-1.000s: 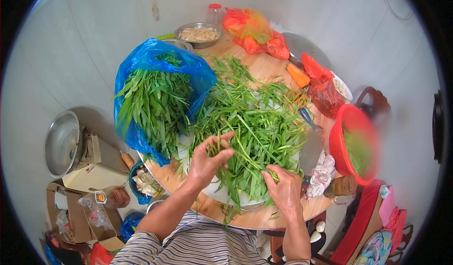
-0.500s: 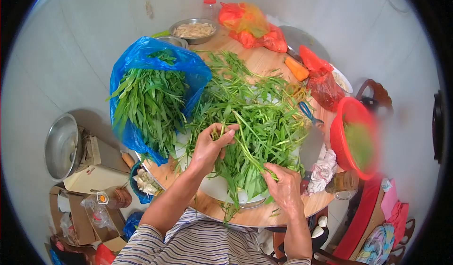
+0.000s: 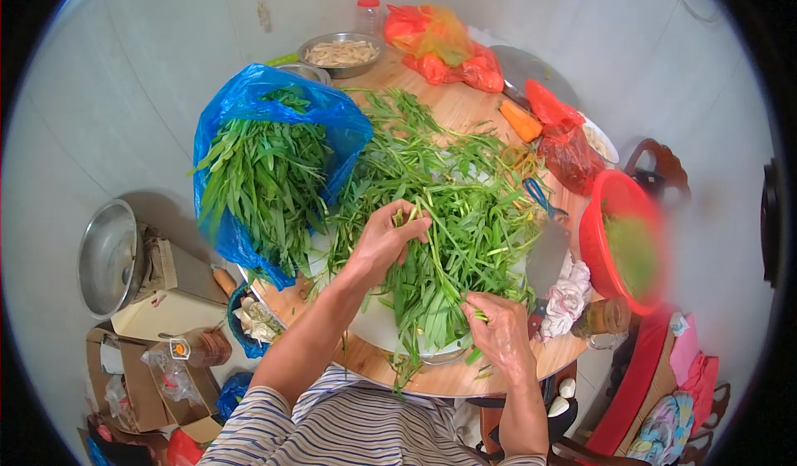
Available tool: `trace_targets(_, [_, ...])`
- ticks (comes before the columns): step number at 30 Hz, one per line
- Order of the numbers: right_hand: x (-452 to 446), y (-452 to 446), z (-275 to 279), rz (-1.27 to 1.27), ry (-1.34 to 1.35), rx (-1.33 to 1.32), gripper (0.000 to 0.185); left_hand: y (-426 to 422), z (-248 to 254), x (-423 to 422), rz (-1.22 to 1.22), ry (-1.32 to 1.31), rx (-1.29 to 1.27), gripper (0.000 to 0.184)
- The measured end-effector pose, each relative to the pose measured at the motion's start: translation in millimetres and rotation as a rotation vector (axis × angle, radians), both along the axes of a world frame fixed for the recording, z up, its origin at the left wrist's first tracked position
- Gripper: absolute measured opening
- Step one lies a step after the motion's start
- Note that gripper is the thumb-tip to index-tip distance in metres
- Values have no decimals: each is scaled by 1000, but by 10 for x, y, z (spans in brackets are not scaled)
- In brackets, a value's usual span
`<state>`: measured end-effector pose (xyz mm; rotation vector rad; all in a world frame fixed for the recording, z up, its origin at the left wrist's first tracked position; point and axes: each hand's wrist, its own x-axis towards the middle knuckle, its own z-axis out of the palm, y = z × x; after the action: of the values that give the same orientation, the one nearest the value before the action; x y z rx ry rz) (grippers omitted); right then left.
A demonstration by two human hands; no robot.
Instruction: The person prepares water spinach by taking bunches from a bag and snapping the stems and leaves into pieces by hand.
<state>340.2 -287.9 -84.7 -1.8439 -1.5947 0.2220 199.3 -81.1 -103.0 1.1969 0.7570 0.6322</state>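
A loose heap of long-leaved greens that look like water spinach (image 3: 490, 217) spreads over the round wooden table (image 3: 452, 109). My left hand (image 3: 387, 238) is closed, pinching the upper part of some stems between thumb and fingers. Lower on the right, my right hand (image 3: 500, 329) grips the other end of green stems (image 3: 440, 262) that run across the heap between both hands. Part of a pale board or plate (image 3: 375, 325) shows beneath the leaves. Beside my left hand stands an open blue plastic bag (image 3: 344, 125) full of the same greens.
A cleaver (image 3: 545, 258) and blue-handled scissors (image 3: 544, 198) lie right of the heap. Nearby are a red basin (image 3: 591, 237), a crumpled cloth (image 3: 568, 300) and a glass jar (image 3: 604, 320). Behind sit a carrot (image 3: 520, 122), red bags (image 3: 481, 69) and a metal bowl (image 3: 365, 66).
My left hand has shifted slightly right and up along the stems. My right hand has moved only a little, still gripping, and its fingers have curled in.
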Motion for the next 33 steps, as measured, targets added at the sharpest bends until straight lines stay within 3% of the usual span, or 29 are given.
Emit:
trace_targets(4, [27,-14,-26,44,13,-24,21,37,120,-3,-161,-147,-44,14])
trace_targets(9, [62,-62,-24,-169,92,-141,25,-64,316,-138,95,120,209,19])
trace_targets(13, [66,-55,29,-234,36,-227,24,-100,496,-464,257,-72,165,21])
trace_targets(15, [54,-41,3,-322,64,58,22,-106,481,-558,273,-91,159,20])
trace_targets(16, [27,-32,36,-315,64,57,22,-118,470,-594,279,-111,149,19])
trace_targets(18, [-70,-49,217,-398,314,261,19,-145,450,-625,261,-118,102,16])
trace_targets(23, [-236,75,606,-292,-23,507,17,-189,358,-603,181,-168,62,16])
trace_targets(26, [-267,204,661,-121,32,450,14,-204,339,-617,141,-186,60,16])
trace_targets(28, [-272,290,623,-8,257,40,15,-218,342,-615,115,-197,60,15])
trace_targets(33, [-190,494,496,109,382,-370,21,-223,325,-643,63,-270,40,16])
